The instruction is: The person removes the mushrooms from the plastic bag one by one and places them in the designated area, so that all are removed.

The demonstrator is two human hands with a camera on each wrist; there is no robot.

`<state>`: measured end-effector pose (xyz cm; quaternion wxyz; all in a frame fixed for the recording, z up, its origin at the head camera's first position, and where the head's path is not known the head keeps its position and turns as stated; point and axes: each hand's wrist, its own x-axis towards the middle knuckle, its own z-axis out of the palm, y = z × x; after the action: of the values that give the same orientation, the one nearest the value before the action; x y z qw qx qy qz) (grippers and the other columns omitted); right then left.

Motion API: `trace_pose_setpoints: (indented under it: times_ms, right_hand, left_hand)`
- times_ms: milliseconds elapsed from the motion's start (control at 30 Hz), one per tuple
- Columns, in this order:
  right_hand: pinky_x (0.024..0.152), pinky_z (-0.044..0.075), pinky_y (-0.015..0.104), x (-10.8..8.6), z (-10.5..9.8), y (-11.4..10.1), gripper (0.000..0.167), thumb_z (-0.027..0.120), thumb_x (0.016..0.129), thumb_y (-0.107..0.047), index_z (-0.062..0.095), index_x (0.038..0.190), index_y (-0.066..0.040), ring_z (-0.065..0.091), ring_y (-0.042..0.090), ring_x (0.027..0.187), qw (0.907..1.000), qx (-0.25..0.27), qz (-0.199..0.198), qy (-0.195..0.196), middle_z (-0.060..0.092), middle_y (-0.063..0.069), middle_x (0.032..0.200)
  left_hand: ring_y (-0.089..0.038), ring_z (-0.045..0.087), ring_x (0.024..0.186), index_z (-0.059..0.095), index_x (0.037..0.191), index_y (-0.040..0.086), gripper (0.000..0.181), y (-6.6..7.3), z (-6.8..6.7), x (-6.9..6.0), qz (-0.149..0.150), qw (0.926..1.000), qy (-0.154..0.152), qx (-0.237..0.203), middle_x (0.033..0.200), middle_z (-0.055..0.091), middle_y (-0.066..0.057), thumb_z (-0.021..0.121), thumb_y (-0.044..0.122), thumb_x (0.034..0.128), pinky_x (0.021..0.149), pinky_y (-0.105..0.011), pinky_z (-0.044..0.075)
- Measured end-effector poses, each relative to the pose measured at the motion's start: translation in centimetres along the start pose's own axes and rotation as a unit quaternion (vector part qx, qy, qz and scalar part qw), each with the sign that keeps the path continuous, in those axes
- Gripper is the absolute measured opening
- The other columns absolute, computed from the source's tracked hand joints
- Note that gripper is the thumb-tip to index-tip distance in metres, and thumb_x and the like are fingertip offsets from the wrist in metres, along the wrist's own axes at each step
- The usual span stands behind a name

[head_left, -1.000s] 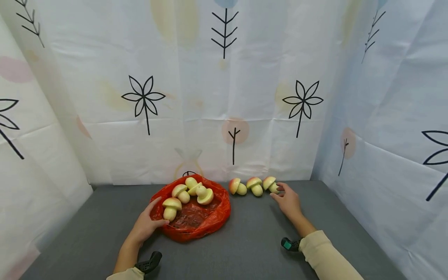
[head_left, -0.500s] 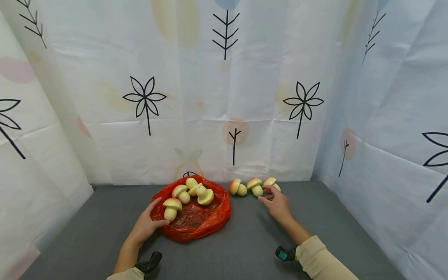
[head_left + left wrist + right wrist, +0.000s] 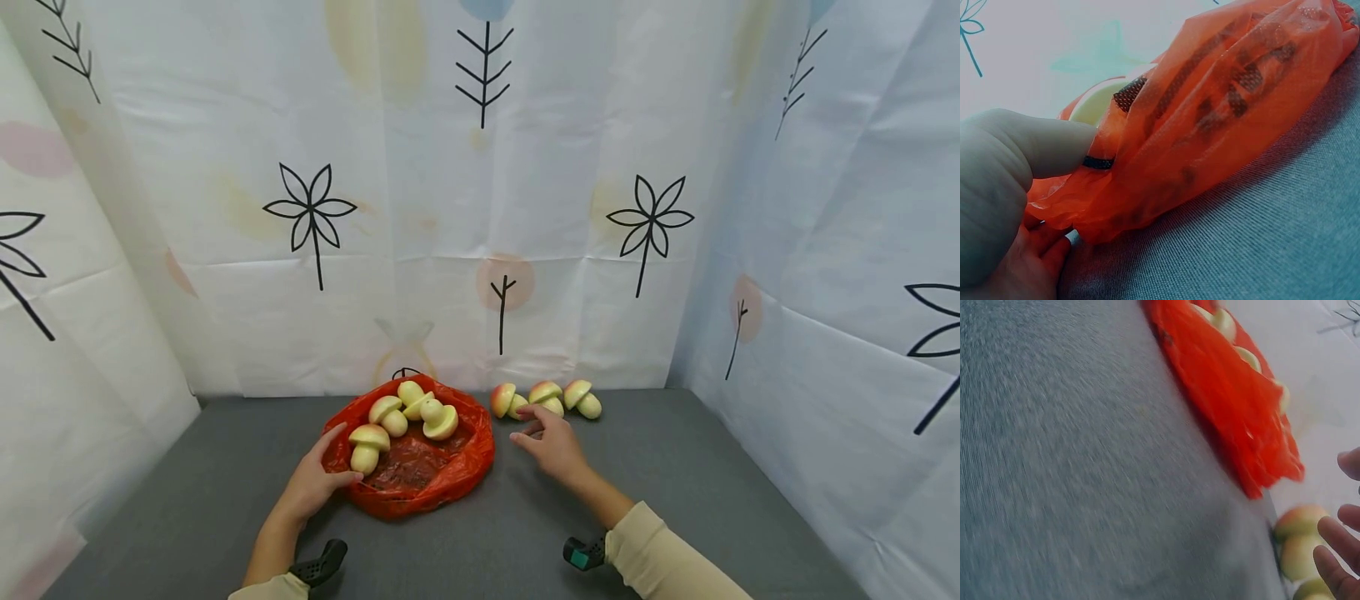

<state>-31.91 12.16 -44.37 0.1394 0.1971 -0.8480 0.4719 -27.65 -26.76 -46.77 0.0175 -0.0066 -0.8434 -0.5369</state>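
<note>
A red plastic bag (image 3: 468, 467) with its rim rolled open holds several toy mushrooms (image 3: 365, 448). At the bag's left edge my left hand (image 3: 311, 483) pinches the rim, thumb on the near side; in the left wrist view the thumb presses the red plastic (image 3: 1210, 137). My right hand (image 3: 555, 446), fingers apart and holding nothing, hovers in front of a row of three mushrooms (image 3: 583, 400) right of the bag. Its fingers partly cover the left and middle ones. In the right wrist view the fingers (image 3: 1341, 544) are beside blurred mushrooms (image 3: 1300, 556).
The grey table (image 3: 450, 550) runs back to a white curtain (image 3: 420, 317) with plant drawings. More curtain stands along the left and right sides. A black band is on each wrist.
My right hand has moved left from the rightmost mushroom, past the middle one, towards the leftmost of the row. The mushrooms have stayed in place, and my left hand has not moved.
</note>
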Motion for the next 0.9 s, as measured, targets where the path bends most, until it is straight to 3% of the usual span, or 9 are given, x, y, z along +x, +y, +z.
trace_pose_setpoints:
  times_ms: [300,467,600,900]
  right_hand:
    - [0.079,0.052,0.048,0.5,2.6,-1.6,0.042,0.074,0.086,-0.011,0.06,0.123,0.002,0.062,0.032,0.096,0.9948,-0.009,-0.086,-0.053,0.063,0.017,0.115]
    - [0.079,0.051,0.044,0.9,3.8,-2.5,0.042,0.075,0.086,-0.013,0.06,0.124,-0.001,0.06,0.03,0.095,0.9912,-0.049,-0.108,-0.058,0.062,0.016,0.114]
    - [0.085,0.049,0.042,1.2,4.7,-3.1,0.043,0.075,0.086,-0.016,0.06,0.124,-0.003,0.058,0.027,0.102,0.9889,-0.074,-0.108,-0.07,0.062,0.012,0.117]
    - [0.102,0.04,0.045,2.6,6.9,-4.6,0.05,0.075,0.086,-0.017,0.056,0.131,-0.004,0.05,0.028,0.123,0.9869,-0.08,-0.085,-0.112,0.056,0.01,0.133]
  left_hand:
    - [-0.045,0.019,0.139,0.025,0.153,0.014,0.092,0.0,0.0,0.0,-0.001,1.0,0.0,0.0,0.155,0.019,-0.026,0.079,0.017,0.0785,0.108,-0.063,0.02]
    - [-0.045,0.019,0.139,0.025,0.153,0.014,0.092,0.0,0.0,0.0,-0.001,1.0,-0.001,0.0,0.155,0.019,-0.025,0.079,0.018,0.0786,0.108,-0.063,0.02]
    - [-0.045,0.019,0.139,0.025,0.153,0.014,0.092,0.1,0.1,0.0,0.0,1.0,-0.003,0.0,0.155,0.019,-0.026,0.079,0.018,0.0787,0.108,-0.063,0.02]
    - [-0.045,0.019,0.139,0.023,0.154,0.014,0.093,-0.2,0.0,0.1,0.0,1.0,-0.005,-0.008,0.155,0.017,-0.026,0.079,0.018,0.0797,0.108,-0.063,0.022]
